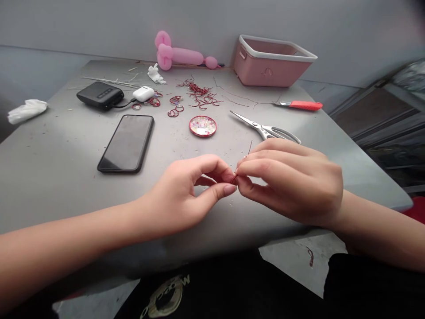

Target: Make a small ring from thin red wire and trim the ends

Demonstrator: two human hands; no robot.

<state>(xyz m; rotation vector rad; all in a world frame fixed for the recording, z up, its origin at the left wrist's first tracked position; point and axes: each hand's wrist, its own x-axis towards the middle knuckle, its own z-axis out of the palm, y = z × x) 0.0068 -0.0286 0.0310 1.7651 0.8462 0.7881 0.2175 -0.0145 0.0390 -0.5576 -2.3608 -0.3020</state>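
My left hand point(195, 190) pinches a thin dark red wire point(234, 178) between thumb and forefinger, near the front of the grey table point(166, 137). Fingertips almost touching it, my right hand point(288, 181) is closed on the same wire, and a thin end sticks up above its fingers. Most of the wire is hidden by the fingers. Beyond the hands lies a round red-rimmed lid point(202, 126) holding pale beads. Scissors point(265, 127) lie just behind my right hand. Further back are a pile of cut red wire pieces point(201, 91) and several small wire rings point(175, 110).
A black phone point(126, 144) lies at the left, with a black power bank point(100, 95) and a white earphone case point(143, 93) behind it. At the back are a pink balloon shape point(186, 56) and a pink bin point(270, 66). A red-handled cutter point(305, 105) lies at the right.
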